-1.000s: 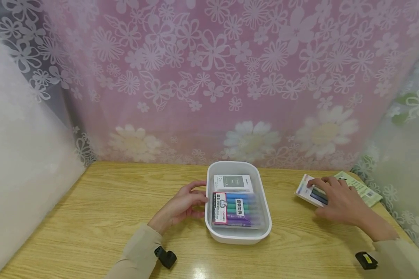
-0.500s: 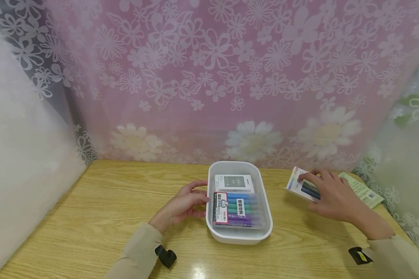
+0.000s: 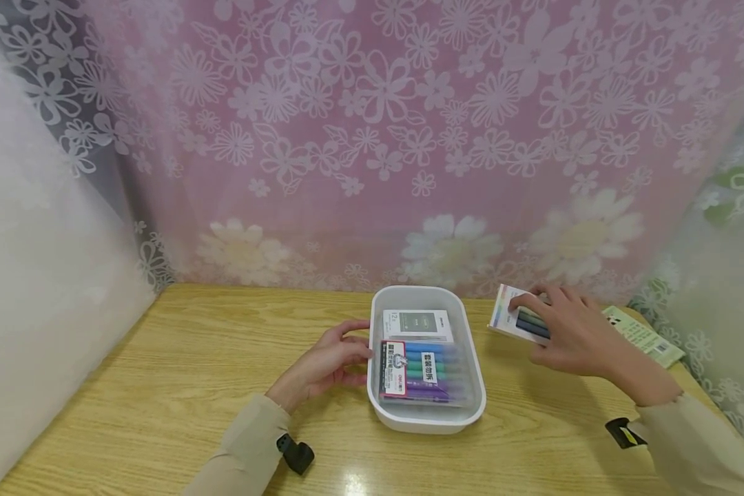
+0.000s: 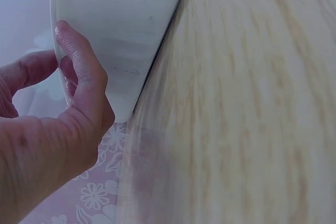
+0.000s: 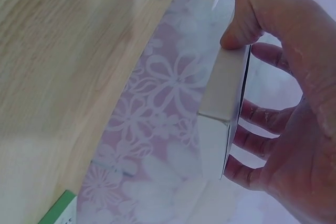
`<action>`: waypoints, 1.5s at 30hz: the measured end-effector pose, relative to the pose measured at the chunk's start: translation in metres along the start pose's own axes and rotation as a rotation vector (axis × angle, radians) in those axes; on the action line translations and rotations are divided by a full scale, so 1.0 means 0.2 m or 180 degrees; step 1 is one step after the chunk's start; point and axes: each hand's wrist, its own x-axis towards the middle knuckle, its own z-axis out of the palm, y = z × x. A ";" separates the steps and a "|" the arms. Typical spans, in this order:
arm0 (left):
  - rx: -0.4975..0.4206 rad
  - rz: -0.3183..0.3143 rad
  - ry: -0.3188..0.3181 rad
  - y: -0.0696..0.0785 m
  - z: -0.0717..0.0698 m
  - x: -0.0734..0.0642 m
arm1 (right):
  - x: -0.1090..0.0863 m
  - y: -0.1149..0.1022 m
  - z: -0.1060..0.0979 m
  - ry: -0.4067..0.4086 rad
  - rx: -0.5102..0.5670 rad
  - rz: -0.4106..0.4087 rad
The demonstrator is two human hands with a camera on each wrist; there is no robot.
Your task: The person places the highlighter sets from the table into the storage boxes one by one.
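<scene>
In the head view my left hand point(image 3: 325, 364) touches the left side of a white plastic basin point(image 3: 474, 375). Its fingers rest against the rim and outer wall, also seen in the left wrist view. In the basin lie a white box point(image 3: 415, 322) marked 12 and a clear pack of blue, green and purple pens point(image 3: 424, 375). My right hand point(image 3: 579, 334) holds a small white box with a window showing dark coloured sticks point(image 3: 502, 313), gripped by thumb and fingers above the table. The right wrist view shows the hand point(image 5: 294, 93) around the box's edges.
A pale green printed packet point(image 3: 647, 337) lies at the table's right back corner, behind my right hand. The wooden table point(image 3: 211, 365) ends at a pink flowered curtain point(image 3: 322, 172). More curtains hang on both sides.
My right hand has lifted the white windowed box and carried it left, toward the basin, away from the green packet. My left hand has stayed at the basin's side.
</scene>
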 end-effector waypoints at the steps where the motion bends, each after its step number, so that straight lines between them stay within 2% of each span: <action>1: -0.0004 0.0000 0.0003 0.00 0.00 0.00 | 0.01 0.00 0.00 -0.0012 -0.0003 -0.0010; 15: 0.0003 0.0023 -0.0009 0.01 -0.01 0.01 | 0.12 -0.10 -0.03 -0.0201 0.0081 -0.0038; 24: 0.0034 0.0009 -0.0004 0.01 0.00 0.01 | 0.19 -0.17 -0.03 -0.0281 0.0138 -0.0142; 29: 0.0010 0.0019 0.0000 0.00 0.00 0.00 | 0.23 -0.21 -0.02 -0.0335 0.0094 -0.0200; 35: 0.0011 0.0023 -0.0012 0.00 0.00 0.00 | 0.28 -0.24 0.01 -0.0470 0.0202 -0.0240; 45: -0.0002 0.0015 -0.0017 0.00 0.00 0.00 | 0.35 -0.30 0.04 -0.0535 0.0176 -0.0410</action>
